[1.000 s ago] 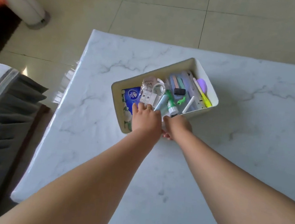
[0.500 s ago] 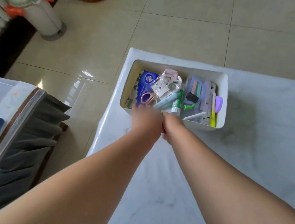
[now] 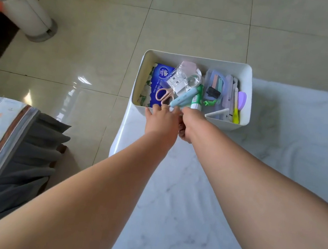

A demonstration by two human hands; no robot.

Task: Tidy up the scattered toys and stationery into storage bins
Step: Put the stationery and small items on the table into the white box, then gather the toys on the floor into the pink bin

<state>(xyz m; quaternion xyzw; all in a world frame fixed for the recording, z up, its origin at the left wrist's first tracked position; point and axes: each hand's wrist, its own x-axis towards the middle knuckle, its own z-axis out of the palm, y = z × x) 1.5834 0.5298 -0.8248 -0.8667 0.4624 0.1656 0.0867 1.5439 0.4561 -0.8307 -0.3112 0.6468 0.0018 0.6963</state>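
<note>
At the near-left corner of the marble surface [image 3: 201, 201] sits the white storage bin [image 3: 249, 77], its left end reaching out past the surface's edge above the tiled floor [image 3: 97, 58]. Inside lie a blue tissue pack [image 3: 160, 82], pink-handled scissors [image 3: 162, 95], a clear plastic bag [image 3: 182, 78] of small white pieces, a pale blue pen-shaped tool [image 3: 182, 99], a green-and-white glue stick [image 3: 197, 99], a clear pencil case [image 3: 217, 85] with a black clip [image 3: 213, 91] on it, a yellow-tipped pen [image 3: 236, 110] and a lilac eraser-like piece [image 3: 242, 99]. The left hand [image 3: 162, 122] has its fingers hooked over the bin's near wall, gripping the rim. The right hand [image 3: 189, 125] is pressed against the same wall just beside it; its fingers are curled under and mostly hidden, so I cannot tell whether that grip is clamped on the bin. Off to the left stand a white cylindrical bin [image 3: 25, 14] and a grey pleated cloth [image 3: 30, 159].
</note>
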